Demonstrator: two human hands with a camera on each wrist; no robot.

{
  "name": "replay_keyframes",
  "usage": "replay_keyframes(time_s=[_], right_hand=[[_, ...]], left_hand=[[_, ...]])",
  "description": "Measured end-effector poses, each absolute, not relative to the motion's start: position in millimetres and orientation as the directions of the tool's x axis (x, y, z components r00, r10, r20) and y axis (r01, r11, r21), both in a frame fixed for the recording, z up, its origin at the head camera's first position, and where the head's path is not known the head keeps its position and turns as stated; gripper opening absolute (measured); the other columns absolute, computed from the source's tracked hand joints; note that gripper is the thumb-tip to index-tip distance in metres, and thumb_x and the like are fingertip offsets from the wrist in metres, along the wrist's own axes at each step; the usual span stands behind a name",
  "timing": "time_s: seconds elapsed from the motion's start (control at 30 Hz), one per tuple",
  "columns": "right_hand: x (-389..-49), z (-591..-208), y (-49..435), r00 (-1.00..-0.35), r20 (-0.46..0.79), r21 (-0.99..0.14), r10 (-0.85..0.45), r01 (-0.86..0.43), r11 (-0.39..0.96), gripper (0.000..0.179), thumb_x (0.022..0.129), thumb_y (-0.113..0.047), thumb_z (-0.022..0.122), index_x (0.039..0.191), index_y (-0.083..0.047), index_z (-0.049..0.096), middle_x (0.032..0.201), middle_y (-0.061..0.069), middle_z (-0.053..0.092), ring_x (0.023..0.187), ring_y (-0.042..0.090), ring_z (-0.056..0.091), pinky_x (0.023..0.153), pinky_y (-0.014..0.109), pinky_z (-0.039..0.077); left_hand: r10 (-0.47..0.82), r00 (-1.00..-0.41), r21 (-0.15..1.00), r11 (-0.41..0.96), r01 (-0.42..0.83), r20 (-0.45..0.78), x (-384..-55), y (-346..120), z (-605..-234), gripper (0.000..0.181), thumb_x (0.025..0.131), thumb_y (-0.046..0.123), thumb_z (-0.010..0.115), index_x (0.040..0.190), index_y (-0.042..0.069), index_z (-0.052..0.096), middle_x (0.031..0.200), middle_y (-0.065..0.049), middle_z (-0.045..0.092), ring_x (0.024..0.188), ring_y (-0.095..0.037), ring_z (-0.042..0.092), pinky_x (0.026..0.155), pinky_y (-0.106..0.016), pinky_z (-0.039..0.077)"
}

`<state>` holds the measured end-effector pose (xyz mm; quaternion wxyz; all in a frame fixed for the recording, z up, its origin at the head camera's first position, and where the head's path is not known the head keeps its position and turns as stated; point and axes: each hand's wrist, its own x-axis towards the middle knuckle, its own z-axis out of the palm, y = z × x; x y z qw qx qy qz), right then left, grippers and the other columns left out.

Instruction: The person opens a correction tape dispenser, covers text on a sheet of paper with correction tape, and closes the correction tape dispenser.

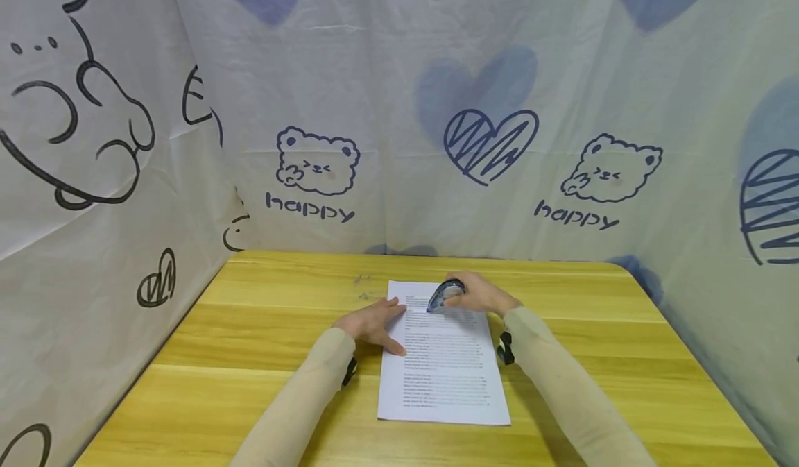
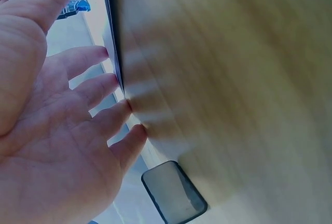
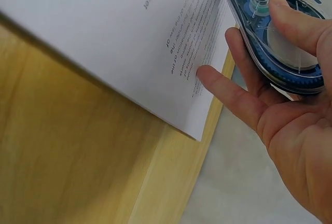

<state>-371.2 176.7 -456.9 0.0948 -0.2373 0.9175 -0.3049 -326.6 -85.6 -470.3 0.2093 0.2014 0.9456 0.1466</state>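
A printed sheet of paper [image 1: 437,391] lies lengthwise on the table, with lines of dark text down it. My left hand [image 1: 372,325] rests on its left edge, fingers spread and straight, thumb lower down on the page. Near the top of the sheet, my right hand [image 1: 483,293] holds a blue, clear-cased correction tape [image 1: 447,292], its tip down at the upper text lines. In the right wrist view, the thumb presses on the side of the correction tape [image 3: 290,42] and a fingertip touches the paper [image 3: 114,53]. Part of the text is hidden under the right hand.
The yellow wood-grain table [image 1: 262,335] extends around the sheet. Behind and beside it hangs a white cloth [image 1: 387,141] printed with bears and hearts. In the left wrist view there is a dark-rimmed rounded rectangle [image 2: 174,190] whose kind I cannot tell.
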Motion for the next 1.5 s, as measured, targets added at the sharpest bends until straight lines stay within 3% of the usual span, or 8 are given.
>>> replay_keyframes(time_s=[1.5], right_hand=[[-373, -455, 190, -0.862, -0.049, -0.624, -0.505, -0.368, 0.689, 0.023, 0.088, -0.018, 0.074, 0.109, -0.014, 0.066, 0.101, 0.002, 0.066, 0.096, 0.017, 0.060, 0.094, 0.046, 0.050]], left_hand=[[0.450, -0.830, 0.368, 0.871, 0.326, -0.329, -326, -87, -470, 0.098, 0.076, 0.049, 0.081, 0.155, 0.018, 0.031, 0.165, -0.005, 0.018, 0.152, -0.029, 0.015, 0.122, -0.047, 0.018]])
